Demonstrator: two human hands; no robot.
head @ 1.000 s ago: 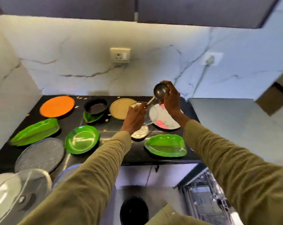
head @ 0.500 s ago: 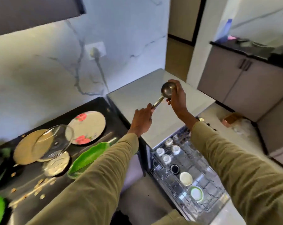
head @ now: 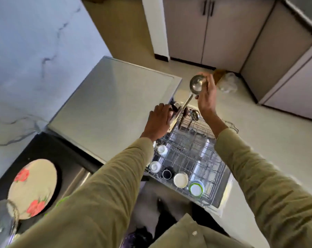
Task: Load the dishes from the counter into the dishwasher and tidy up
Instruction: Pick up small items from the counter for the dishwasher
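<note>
A steel ladle (head: 196, 85) is held in the air above the open dishwasher rack (head: 196, 151). My right hand (head: 206, 97) grips it at the bowl end. My left hand (head: 157, 120) holds the lower end of its handle. The pulled-out wire rack holds white cups (head: 162, 149), a dark cup (head: 167, 173), a white bowl (head: 180, 179) and a green-rimmed bowl (head: 196, 189) along its near edge. At the far end, dark utensils stand in a basket (head: 185, 115). A floral plate (head: 32, 188) lies on the black counter (head: 44, 149) at lower left.
A pale grey worktop (head: 114, 104) covers the dishwasher, left of the rack. A glass lid (head: 2, 222) sits at the bottom left corner. Grey cabinets (head: 214, 33) line the far side of the light floor, with a clear bag (head: 226, 85) near them.
My view has swung right from the counter to the dishwasher. Both hands have carried the ladle along, and it now hangs over the rack's far end.
</note>
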